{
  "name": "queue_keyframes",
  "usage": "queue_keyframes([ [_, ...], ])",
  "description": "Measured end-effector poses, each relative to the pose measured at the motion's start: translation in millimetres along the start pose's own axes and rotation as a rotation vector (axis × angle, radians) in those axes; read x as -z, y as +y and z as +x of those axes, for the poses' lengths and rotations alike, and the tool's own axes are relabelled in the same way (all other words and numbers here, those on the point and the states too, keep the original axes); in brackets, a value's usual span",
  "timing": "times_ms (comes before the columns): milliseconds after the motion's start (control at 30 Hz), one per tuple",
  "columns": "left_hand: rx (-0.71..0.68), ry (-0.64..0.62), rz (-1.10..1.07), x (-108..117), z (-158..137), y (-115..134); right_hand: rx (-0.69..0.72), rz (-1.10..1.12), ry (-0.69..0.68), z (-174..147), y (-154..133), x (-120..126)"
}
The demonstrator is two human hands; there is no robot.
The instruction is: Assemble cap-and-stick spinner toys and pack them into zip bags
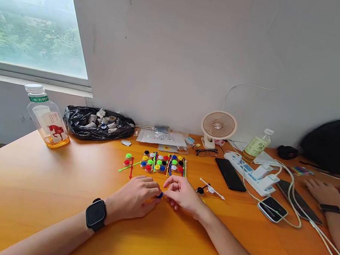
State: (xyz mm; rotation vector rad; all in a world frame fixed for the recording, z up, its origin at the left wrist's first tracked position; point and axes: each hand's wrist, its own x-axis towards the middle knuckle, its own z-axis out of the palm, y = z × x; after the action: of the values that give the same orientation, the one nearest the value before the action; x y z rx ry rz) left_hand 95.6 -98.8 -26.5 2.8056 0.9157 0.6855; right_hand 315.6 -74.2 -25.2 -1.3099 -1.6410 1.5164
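Observation:
My left hand, with a black watch on its wrist, pinches a small round blue piece between thumb and fingers just above the table. My right hand is right beside it, fingers curled in a pinch towards the blue piece; what they hold, if anything, is hidden. Beyond the hands stand rows of small clear-based pieces with coloured tops, with thin coloured arrows between them. To their left, green and red-topped pieces stand near a crossed green and red arrow. Right of my right hand lie black and white pieces with arrows.
A tilted drink bottle and a black bag of scraps stand left. Behind are clear plastic bags, glasses and a fan. Rightward lie a phone, power strip, cables and another person's hands.

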Motion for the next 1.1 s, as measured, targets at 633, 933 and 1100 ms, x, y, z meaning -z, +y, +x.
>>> queue_keyframes([
  [633,0.081,0.084,0.0,-10,-6,0,0.385,-0.272,0.441,-22,-3,3],
  [933,0.201,0.526,0.144,26,-9,-7,0.38,-0.11,0.455,-22,-6,8],
  [1100,0.335,0.639,0.157,36,-15,-54,0.389,-0.085,0.531,-18,-4,22],
])
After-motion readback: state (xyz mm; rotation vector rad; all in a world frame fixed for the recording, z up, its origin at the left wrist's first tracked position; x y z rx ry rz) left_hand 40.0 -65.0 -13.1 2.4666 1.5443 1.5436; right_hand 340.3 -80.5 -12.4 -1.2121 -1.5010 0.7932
